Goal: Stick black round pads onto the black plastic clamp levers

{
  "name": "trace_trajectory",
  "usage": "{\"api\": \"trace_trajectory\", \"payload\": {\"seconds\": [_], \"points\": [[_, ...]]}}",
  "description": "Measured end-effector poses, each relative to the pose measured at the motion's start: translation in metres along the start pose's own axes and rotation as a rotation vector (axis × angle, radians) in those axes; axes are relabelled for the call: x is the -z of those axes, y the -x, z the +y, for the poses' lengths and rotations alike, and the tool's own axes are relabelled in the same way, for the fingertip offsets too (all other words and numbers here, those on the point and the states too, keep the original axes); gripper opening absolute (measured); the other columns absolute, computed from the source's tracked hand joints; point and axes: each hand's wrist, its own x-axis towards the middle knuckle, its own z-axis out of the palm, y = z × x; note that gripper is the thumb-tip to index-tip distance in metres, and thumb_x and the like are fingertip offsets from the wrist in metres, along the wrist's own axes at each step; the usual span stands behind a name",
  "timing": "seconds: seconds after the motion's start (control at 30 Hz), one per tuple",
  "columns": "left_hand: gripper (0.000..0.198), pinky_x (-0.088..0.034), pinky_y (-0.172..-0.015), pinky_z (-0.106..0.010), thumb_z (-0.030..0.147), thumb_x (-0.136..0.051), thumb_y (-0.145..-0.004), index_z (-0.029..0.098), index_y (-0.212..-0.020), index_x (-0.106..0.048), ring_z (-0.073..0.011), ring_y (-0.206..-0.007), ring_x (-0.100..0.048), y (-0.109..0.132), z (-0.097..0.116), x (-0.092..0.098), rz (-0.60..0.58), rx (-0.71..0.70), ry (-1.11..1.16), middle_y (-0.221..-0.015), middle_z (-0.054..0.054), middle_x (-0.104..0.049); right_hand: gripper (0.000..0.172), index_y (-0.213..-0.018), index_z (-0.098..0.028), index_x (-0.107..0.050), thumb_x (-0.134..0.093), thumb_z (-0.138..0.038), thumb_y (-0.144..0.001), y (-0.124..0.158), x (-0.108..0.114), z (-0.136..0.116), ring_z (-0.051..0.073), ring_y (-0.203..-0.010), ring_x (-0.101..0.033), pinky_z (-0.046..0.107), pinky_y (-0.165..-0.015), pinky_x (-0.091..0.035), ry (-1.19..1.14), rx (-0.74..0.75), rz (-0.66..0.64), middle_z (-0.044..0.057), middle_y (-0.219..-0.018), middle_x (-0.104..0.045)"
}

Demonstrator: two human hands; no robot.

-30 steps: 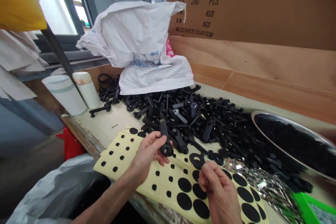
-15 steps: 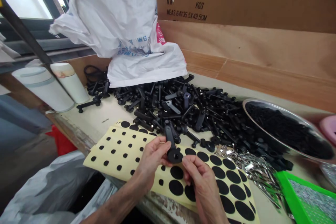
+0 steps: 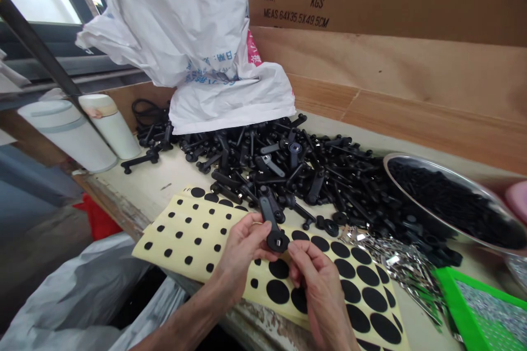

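Note:
My left hand (image 3: 242, 247) grips a black plastic clamping lever (image 3: 268, 221) by its arm, with the round head at the bottom. My right hand (image 3: 319, 290) sits just right of that head, thumb and fingers pinched close together. Anything thin between them is hidden. Beneath both hands lies a cream backing sheet (image 3: 185, 236) printed with rows of black adhesive dots, small ones at the left and large ones at the right. A big heap of similar black levers (image 3: 288, 175) lies just beyond the sheet.
A steel bowl (image 3: 411, 162) of black parts stands at the right, beside a spill of silver metal pieces (image 3: 395, 263) and a green tray (image 3: 465, 307). A white sack (image 3: 185, 27) slumps behind the heap against cardboard. Two white containers (image 3: 66, 134) stand at the left.
Since the oldest frame, the view has shifted, and my hands have come closer together. The lever head now sits next to my right fingers, while the lever stays in my left hand.

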Motion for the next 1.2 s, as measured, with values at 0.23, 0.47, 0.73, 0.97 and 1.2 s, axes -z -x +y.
{"api": "trace_trajectory", "payload": {"seconds": [0.23, 0.47, 0.73, 0.97, 1.2], "points": [[0.028, -0.053, -0.062, -0.025, 0.041, -0.063, -0.083, 0.016, -0.097, -0.06, -0.0142, -0.067, -0.063, 0.0008, -0.0006, 0.0004, -0.016, -0.005, -0.004, -0.079, -0.004, -0.067, 0.033, -0.068, -0.018, -0.057, -0.066, -0.047, -0.081, 0.0006, 0.0001, -0.0008, 0.01, -0.054, -0.03, 0.022, -0.051, -0.026, 0.008, 0.01, 0.015, -0.005, -0.054, -0.041], [0.03, -0.053, -0.062, -0.025, 0.042, -0.064, -0.082, 0.016, -0.098, -0.061, -0.0158, -0.072, -0.065, -0.0006, -0.002, 0.0005, -0.028, -0.015, 0.017, -0.089, -0.007, -0.07, 0.032, -0.068, -0.017, -0.06, -0.068, -0.047, -0.078, -0.0004, 0.0003, 0.0008, 0.009, -0.052, -0.031, 0.022, -0.049, -0.026, 0.055, 0.044, 0.053, -0.005, -0.053, -0.042], [0.029, -0.053, -0.064, -0.026, 0.042, -0.065, -0.081, 0.017, -0.095, -0.062, -0.0166, -0.073, -0.065, 0.0006, -0.0025, -0.0003, -0.027, -0.049, 0.036, -0.087, -0.006, -0.069, 0.032, -0.069, -0.018, -0.061, -0.069, -0.048, -0.076, -0.0008, 0.0, 0.001, 0.009, -0.05, -0.032, 0.022, -0.047, -0.026, 0.077, 0.033, 0.077, -0.005, -0.052, -0.042], [0.028, -0.053, -0.062, -0.025, 0.038, -0.068, -0.08, 0.016, -0.096, -0.062, -0.0151, -0.072, -0.062, -0.0011, -0.0037, 0.0001, -0.037, -0.044, 0.018, -0.08, -0.004, -0.066, 0.032, -0.069, -0.018, -0.061, -0.069, -0.048, -0.076, -0.0012, 0.0004, 0.0004, 0.009, -0.051, -0.034, 0.021, -0.048, -0.028, 0.07, 0.063, 0.072, -0.005, -0.052, -0.043], [0.03, -0.054, -0.066, -0.027, 0.037, -0.067, -0.08, 0.015, -0.101, -0.062, -0.017, -0.076, -0.064, 0.0, -0.003, 0.0016, -0.082, -0.033, 0.005, -0.087, -0.007, -0.068, 0.031, -0.071, -0.018, -0.061, -0.068, -0.048, -0.077, -0.0007, 0.0024, -0.0007, 0.01, -0.052, -0.033, 0.022, -0.048, -0.027, 0.086, 0.057, 0.068, -0.004, -0.053, -0.044]]}}
